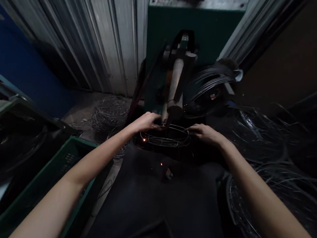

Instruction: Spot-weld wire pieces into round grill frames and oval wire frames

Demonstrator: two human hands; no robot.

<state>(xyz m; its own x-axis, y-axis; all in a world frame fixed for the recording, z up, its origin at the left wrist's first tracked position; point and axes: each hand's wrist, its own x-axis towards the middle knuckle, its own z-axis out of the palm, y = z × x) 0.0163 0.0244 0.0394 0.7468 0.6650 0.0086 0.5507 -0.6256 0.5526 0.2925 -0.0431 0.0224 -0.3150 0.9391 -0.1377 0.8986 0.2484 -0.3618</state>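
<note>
Between my two hands, a round wire basket frame (164, 140) sits under the arms of a spot welding machine (177, 79). My left hand (148, 122) is closed on the frame's left rim, close beside the machine's electrode. On the opposite side, my right hand (200, 131) pinches the rim with bent fingers. The electrode tip meets the far edge of the frame, though darkness hides the exact contact. Small orange sparks glow near the frame's left side and over the dark apron (163, 203) on my lap.
A green plastic crate (68, 139) stands at my left, with tangled wire (110, 115) on the floor beyond. Coiled wire (211, 83) hangs right of the machine. Many wire rings (276, 186) are heaped at my right. Corrugated metal panels (109, 25) rise behind.
</note>
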